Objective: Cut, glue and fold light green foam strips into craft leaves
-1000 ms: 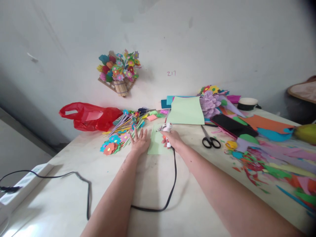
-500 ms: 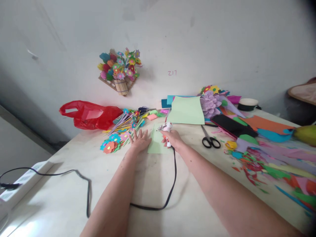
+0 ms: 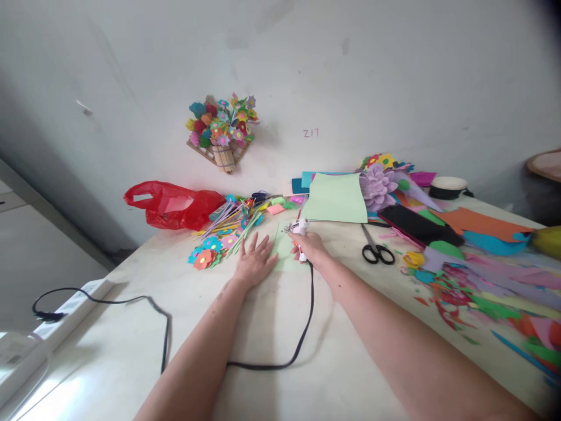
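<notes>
My right hand (image 3: 311, 247) is closed around a white hot glue gun (image 3: 302, 225), whose nozzle points left over a light green sheet (image 3: 284, 263) lying flat on the table. A black cord (image 3: 312, 316) runs from the gun's handle toward me and passes under my left forearm. Flat on the table, fingers spread, my left hand (image 3: 254, 260) rests at the left edge of that sheet. Just left of it lie several paper flowers (image 3: 205, 258) and a bundle of thin coloured sticks (image 3: 223, 216).
Black-handled scissors (image 3: 377, 252) lie to the right, near a dark phone (image 3: 418, 225) and coloured scraps (image 3: 456, 286). A red plastic bag (image 3: 175, 207) sits at the back left. A power strip (image 3: 65, 316) lies along the left edge. Another green sheet (image 3: 337, 199) rests at the back.
The view has shifted, so most things sit slightly farther right. My left hand has moved a little to the right, onto the sheet's edge. The right hand keeps its grip on the glue gun.
</notes>
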Motion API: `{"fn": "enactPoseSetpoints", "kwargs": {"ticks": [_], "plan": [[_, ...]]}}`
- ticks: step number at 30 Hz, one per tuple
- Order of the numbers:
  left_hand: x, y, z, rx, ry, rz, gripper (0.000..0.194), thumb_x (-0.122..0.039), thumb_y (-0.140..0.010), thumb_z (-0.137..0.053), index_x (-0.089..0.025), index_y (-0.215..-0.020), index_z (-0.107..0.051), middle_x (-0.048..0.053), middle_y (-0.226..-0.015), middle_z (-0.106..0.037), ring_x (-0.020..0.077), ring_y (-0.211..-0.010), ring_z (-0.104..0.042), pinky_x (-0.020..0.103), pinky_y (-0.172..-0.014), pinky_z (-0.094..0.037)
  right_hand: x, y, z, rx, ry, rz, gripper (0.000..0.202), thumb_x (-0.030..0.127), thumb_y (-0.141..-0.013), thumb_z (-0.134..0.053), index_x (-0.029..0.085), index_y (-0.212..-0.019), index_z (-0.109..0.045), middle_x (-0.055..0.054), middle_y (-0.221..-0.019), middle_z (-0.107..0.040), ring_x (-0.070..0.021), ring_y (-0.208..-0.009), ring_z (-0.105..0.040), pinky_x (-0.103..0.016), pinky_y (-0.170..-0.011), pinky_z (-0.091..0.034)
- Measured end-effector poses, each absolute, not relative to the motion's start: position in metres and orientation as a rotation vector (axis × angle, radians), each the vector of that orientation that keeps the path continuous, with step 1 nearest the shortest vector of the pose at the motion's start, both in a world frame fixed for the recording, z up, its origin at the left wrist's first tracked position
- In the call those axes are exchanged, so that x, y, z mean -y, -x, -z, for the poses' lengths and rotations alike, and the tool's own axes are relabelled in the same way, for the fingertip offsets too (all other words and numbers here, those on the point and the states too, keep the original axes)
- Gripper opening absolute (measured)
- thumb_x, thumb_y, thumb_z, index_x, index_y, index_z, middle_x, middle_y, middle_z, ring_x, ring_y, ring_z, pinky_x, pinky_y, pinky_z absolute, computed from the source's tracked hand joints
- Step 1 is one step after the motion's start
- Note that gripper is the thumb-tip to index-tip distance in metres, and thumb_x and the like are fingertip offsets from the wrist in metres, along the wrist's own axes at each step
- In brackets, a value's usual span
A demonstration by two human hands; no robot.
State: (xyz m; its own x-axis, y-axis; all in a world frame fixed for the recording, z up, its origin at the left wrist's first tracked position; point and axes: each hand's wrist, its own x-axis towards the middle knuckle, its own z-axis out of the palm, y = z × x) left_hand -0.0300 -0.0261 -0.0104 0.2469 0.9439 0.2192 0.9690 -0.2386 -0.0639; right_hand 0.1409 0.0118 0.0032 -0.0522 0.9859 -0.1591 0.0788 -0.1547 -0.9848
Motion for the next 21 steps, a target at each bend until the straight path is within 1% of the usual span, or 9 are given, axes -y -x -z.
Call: {"fn": "enactPoseSetpoints", "kwargs": {"ticks": [2, 4, 7, 10, 15, 18, 21], "plan": [[0.033, 0.025, 0.006, 1.678, 2.32, 0.235, 0.05, -0.048, -0.085, -0.019, -0.028, -0.123, -0.043, -0.003, -0.136, -0.034, 0.0199, -0.131, -0.011, 0.047, -0.104, 0.008, -0.012, -0.141, -0.002, 1.227, 1.348, -1.338, 0.027, 0.039, -0.069, -0.058, 0.012, -0.069, -0.054, -0.002, -0.048, -0.056, -0.0118, -0.033, -0.052, -0.019, -0.028, -0.036], [0.037, 0.02, 0.0, 1.606, 2.309, 0.243, 0.047, -0.046, -0.085, -0.021, -0.026, -0.112, -0.054, -0.001, -0.129, -0.044, 0.0192, -0.129, -0.018, 0.045, -0.106, 0.006, -0.012, -0.141, -0.002, 1.225, 1.347, -1.339, 0.027, 0.039, -0.069, -0.057, 0.012, -0.068, -0.054, -0.002, -0.047, -0.056, -0.0119, -0.033, -0.052, -0.019, -0.028, -0.036], [0.038, 0.016, -0.006, 1.55, 2.299, 0.248, 0.046, -0.045, -0.085, -0.023, -0.024, -0.099, -0.061, 0.001, -0.12, -0.053, 0.0196, -0.128, -0.023, 0.044, -0.107, 0.001, -0.011, -0.141, -0.004, 1.229, 1.341, -1.338, 0.026, 0.038, -0.069, -0.057, 0.012, -0.067, -0.054, -0.002, -0.047, -0.056, -0.012, -0.033, -0.051, -0.02, -0.028, -0.036], [0.039, 0.017, -0.007, 1.525, 2.297, 0.263, 0.045, -0.046, -0.084, -0.025, -0.024, -0.095, -0.063, 0.001, -0.117, -0.056, 0.0204, -0.127, -0.026, 0.044, -0.107, -0.004, -0.011, -0.142, -0.005, 1.231, 1.34, -1.342, 0.026, 0.037, -0.069, -0.057, 0.012, -0.067, -0.054, -0.002, -0.047, -0.056, -0.0117, -0.033, -0.051, -0.02, -0.028, -0.036], [0.038, 0.019, -0.003, 1.528, 2.272, 0.304, 0.042, -0.045, -0.083, -0.028, -0.025, -0.097, -0.062, 0.0, -0.116, -0.056, 0.0217, -0.126, -0.027, 0.046, -0.106, -0.01, -0.012, -0.142, -0.003, 1.212, 1.338, -1.345, 0.025, 0.036, -0.069, -0.059, 0.012, -0.069, -0.054, -0.001, -0.046, -0.056, -0.0115, -0.033, -0.05, -0.02, -0.028, -0.036], [0.036, 0.019, -0.002, 1.569, 2.251, 0.284, 0.04, -0.049, -0.082, -0.031, -0.028, -0.097, -0.062, -0.001, -0.116, -0.056, 0.0232, -0.126, -0.026, 0.049, -0.105, -0.009, -0.012, -0.142, -0.002, 1.187, 1.32, -1.34, 0.024, 0.036, -0.069, -0.058, 0.012, -0.069, -0.054, -0.001, -0.046, -0.056, -0.0124, -0.033, -0.051, -0.021, -0.029, -0.037], [0.033, 0.019, -0.001, 1.608, 2.235, 0.224, 0.042, -0.055, -0.079, -0.034, -0.029, -0.097, -0.062, 0.0, -0.118, -0.055, 0.0259, -0.127, -0.023, 0.052, -0.104, -0.005, -0.011, -0.142, -0.003, 1.15, 1.289, -1.328, 0.024, 0.036, -0.07, -0.057, 0.013, -0.069, -0.054, -0.001, -0.047, -0.057, -0.0122, -0.033, -0.051, -0.021, -0.03, -0.037]]}}
